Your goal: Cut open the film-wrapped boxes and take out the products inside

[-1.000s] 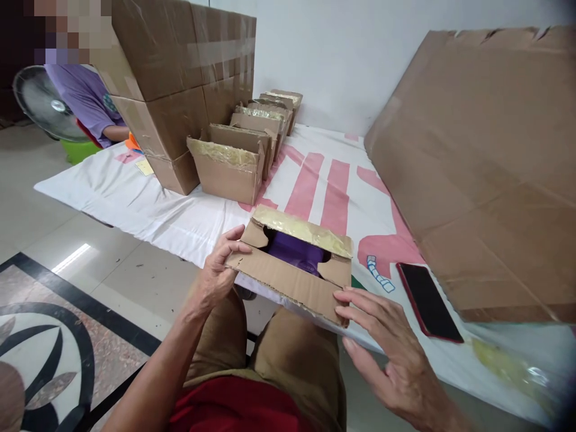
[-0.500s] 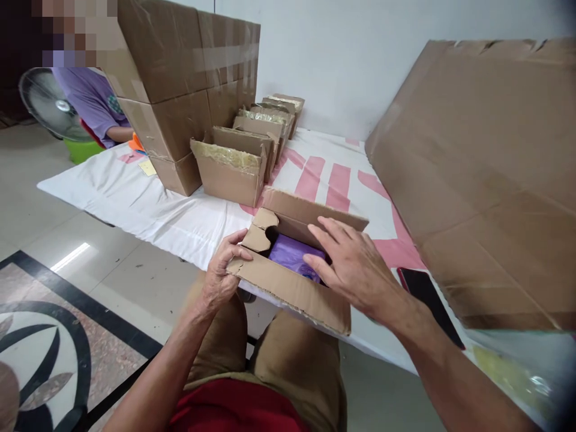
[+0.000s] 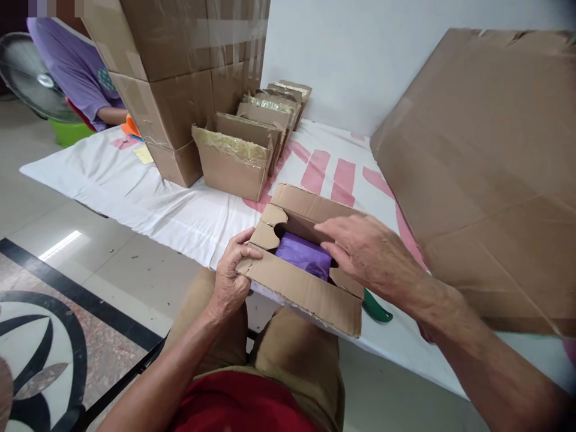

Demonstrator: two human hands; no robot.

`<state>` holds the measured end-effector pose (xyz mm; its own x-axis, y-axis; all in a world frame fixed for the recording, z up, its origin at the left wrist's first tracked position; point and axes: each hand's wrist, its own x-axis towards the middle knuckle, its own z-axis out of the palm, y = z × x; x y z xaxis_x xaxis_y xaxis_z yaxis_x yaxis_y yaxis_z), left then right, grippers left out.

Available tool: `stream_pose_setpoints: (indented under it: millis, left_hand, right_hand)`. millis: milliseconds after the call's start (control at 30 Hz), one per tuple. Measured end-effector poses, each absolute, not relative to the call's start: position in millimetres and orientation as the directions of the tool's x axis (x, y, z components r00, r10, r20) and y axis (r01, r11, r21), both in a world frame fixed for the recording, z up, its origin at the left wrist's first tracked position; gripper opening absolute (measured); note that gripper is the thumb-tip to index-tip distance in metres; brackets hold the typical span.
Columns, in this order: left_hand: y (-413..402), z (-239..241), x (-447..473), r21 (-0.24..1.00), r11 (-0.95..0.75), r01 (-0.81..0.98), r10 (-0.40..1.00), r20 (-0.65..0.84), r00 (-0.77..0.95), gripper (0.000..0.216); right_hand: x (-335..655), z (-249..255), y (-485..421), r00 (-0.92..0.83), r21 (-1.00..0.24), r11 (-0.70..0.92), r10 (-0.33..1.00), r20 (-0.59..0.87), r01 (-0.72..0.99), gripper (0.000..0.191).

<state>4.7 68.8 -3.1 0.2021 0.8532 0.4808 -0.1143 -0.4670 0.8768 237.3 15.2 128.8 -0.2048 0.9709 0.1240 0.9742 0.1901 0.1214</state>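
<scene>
In front of me, at the table's near edge, lies a small cardboard box [image 3: 301,294] with its long flaps spread out. A shiny purple package [image 3: 302,252] shows inside it, between the inner end flaps. My left hand [image 3: 231,270] grips the box's left near corner, fingers over the flap and the end. Over the box's right end is my right hand [image 3: 369,249], its fingers stretched out toward the far flap and the right inner flap. Nothing is held in it that I can see. Past the box's right corner a curved green object [image 3: 377,307] sticks out.
A row of opened cardboard boxes [image 3: 234,168] stands beside a tall stack of taped cartons [image 3: 175,108] on the left. To the right leans a large cardboard carton [image 3: 504,180]. A person in a purple shirt [image 3: 72,72] sits behind the stack, near a fan [image 3: 44,81].
My right hand has shifted right, off the purple package to the box's right end, where the inner flap now shows folded in. The green object has come into sight; my arm covers most of the phone.
</scene>
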Motion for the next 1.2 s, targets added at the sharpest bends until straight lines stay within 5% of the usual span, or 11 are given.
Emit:
stream_pose_setpoints:
  millis: [100,200,400,567,733,800,900,1033,1200]
  left_hand:
    - [68,-1,4,0.883,-0.465,-0.068,0.86,0.469,0.202,0.008]
    - [69,-2,5,0.882,-0.47,-0.022,0.865,0.466,0.188,0.007]
    - [68,-4,8,0.895,-0.442,-0.056,0.875,0.444,0.193,0.008]
    - [67,3,10,0.885,-0.465,-0.019,0.872,0.461,0.161,0.019]
    - [68,12,13,0.855,-0.517,0.026,0.848,0.508,0.153,0.025]
    - [69,13,15,0.854,-0.519,0.028,0.846,0.508,0.162,0.03]
    - [72,11,19,0.864,-0.502,0.031,0.854,0.49,0.175,0.036]
    - [76,10,26,0.874,-0.484,0.049,0.863,0.467,0.192,0.04]
    - [76,20,17,0.854,-0.519,0.031,0.841,0.504,0.198,0.064]
  right_hand:
    - [226,128,23,-0.271,0.099,0.292,0.945,-0.186,0.951,0.013]
    - [216,118,35,-0.225,0.178,0.297,0.914,-0.336,0.938,0.013]
    - [208,106,45,-0.264,0.219,0.339,0.913,-0.31,0.915,0.032]
    - [207,110,41,-0.207,0.29,0.318,0.912,-0.354,0.903,0.029]
    - [220,121,28,-0.16,0.289,0.17,0.985,-0.058,0.942,0.031]
    - [230,123,24,-0.115,0.201,0.091,0.987,0.112,0.975,0.032]
    - [244,128,19,-0.006,-0.092,0.037,0.947,0.322,0.995,0.029]
    - [253,148,11,0.163,-0.473,0.07,0.887,0.433,0.878,0.022]
    - [246,191,-8,0.281,-0.562,0.104,0.783,0.555,0.821,0.018]
